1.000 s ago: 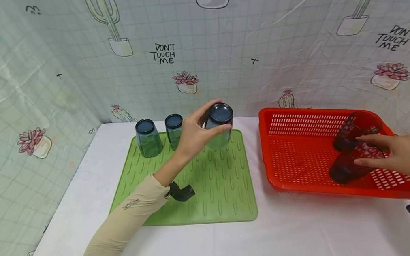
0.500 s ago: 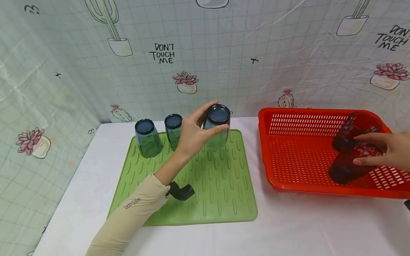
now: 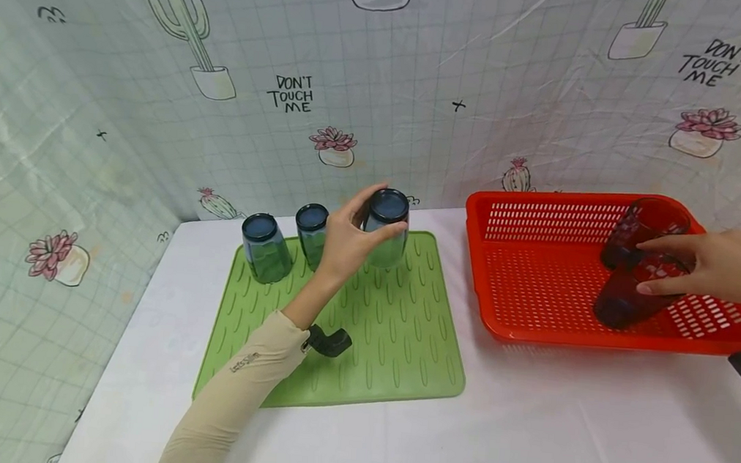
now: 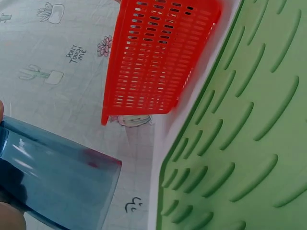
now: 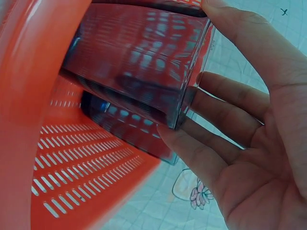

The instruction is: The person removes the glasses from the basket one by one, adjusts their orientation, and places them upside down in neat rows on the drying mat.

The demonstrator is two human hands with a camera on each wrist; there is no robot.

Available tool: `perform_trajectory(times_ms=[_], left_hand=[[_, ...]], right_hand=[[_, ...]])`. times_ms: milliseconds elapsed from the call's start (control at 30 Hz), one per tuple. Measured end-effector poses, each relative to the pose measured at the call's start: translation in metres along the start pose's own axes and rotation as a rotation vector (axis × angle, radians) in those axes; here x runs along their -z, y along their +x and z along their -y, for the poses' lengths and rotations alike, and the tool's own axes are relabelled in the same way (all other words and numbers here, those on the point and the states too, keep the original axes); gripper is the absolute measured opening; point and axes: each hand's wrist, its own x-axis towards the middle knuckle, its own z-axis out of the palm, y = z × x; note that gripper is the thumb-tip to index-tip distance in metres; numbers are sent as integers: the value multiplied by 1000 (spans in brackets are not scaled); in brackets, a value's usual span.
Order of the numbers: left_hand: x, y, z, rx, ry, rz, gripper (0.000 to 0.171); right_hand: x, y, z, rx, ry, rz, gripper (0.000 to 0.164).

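Note:
In the head view, my left hand [image 3: 348,244] grips an upside-down blue glass [image 3: 389,205] between thumb and fingers, over the back of the green ridged mat [image 3: 394,336]. A gap shows between the rim of this held glass [image 4: 62,177] and the mat in the left wrist view. Two more glasses, a left one [image 3: 266,250] and a middle one [image 3: 311,230], stand upside down on the mat. My right hand [image 3: 711,269] holds a tilted dark glass [image 3: 625,302] near its rim inside the red basket [image 3: 533,334]. Another glass [image 3: 649,219] leans behind it.
A white cloth [image 3: 492,426] covers the table beneath mat and basket. Right behind them rises a patterned curtain [image 3: 410,80], which also runs along the left side. Black wrist straps [image 3: 329,341] hang below the forearms.
My left hand has shifted slightly left with its blue glass, lowering it a little toward the mat. The right hand has moved slightly, with its glass still in the basket.

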Motion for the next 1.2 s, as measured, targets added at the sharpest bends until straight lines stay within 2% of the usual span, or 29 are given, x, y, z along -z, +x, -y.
perform_trajectory(times_ms=[400,633,733,967,1200], left_hand=[[-2,1,19,20,15,-23,64],[-3,-3,-4,69,20,-23,61],[-2,-3,-7,79,28,-27,60],[3,-2,29,110,40,-53,64],[4,-7,37,112,51,-57,62]], right_hand=[[4,4,2,2,4,34,89],[3,5,1,23,-15,36,86],[4,6,2,36,-14,35,82],[3,9,6,86,-22,29,75],[1,9,3,88,-32,47,76]])
